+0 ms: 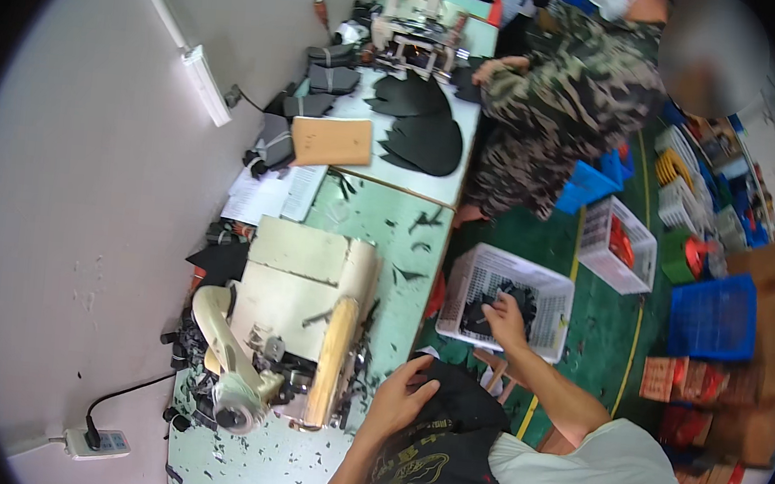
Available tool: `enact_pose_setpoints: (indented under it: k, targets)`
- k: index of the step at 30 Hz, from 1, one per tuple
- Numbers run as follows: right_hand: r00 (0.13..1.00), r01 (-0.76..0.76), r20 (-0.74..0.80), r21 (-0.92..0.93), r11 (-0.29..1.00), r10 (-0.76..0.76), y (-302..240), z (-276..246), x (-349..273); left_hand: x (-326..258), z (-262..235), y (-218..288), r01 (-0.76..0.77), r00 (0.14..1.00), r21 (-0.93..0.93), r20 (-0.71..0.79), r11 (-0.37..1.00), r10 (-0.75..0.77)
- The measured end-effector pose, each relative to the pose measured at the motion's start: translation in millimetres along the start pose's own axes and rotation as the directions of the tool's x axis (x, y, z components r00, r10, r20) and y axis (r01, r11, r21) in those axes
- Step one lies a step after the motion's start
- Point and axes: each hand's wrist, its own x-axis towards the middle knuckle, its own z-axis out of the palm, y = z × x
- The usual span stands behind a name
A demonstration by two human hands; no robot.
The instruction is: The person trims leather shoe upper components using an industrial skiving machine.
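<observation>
My right hand (504,320) reaches down into a white plastic basket (548,298) on the floor to my right. Its fingers close on a black cut piece (519,299) lying among other black pieces in the basket. My left hand (400,398) rests flat, fingers apart, on a black cloth with a gold print (429,448) over my lap, at the edge of the green table (380,223). Just left of that hand stands a cream sewing machine (294,312).
Black scraps litter the green table. Farther along it are papers (272,193), a brown board (332,140), stacks of black cut pieces (424,139) and a second sewing machine (415,37). There sits a person in camouflage clothing (557,100). White and blue baskets stand on the green floor; a power strip (98,443) lies lower left.
</observation>
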Motion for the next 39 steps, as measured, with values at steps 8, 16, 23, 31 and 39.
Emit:
enact_pose_setpoints:
  k: [8,16,23,31,39]
  targets:
    - [0.774,0.471,0.467,0.025,0.882,-0.427,-251,238,131,11,-42,42,0.099,0.935,-0.309,-0.298,0.946,-0.195]
    - [0.867,0.356,0.482,-0.415,0.838,-0.130,-349,390,191,18,-60,63,-0.002,0.839,-0.511,-0.469,0.860,-0.276]
    - [0.822,0.399,0.401,0.102,0.911,-0.405,-325,347,160,28,-74,85,0.029,0.834,-0.475,-0.474,0.879,-0.284]
    - [-0.231,0.688,0.868,0.466,0.557,-0.440,-336,131,86,36,-86,152,0.097,0.586,0.464,-0.742,0.881,0.326]
    - [-0.015,0.923,0.686,0.290,0.254,-0.728,-265,88,-16,4,-50,101,0.284,0.756,0.123,-0.639,0.951,-0.143]
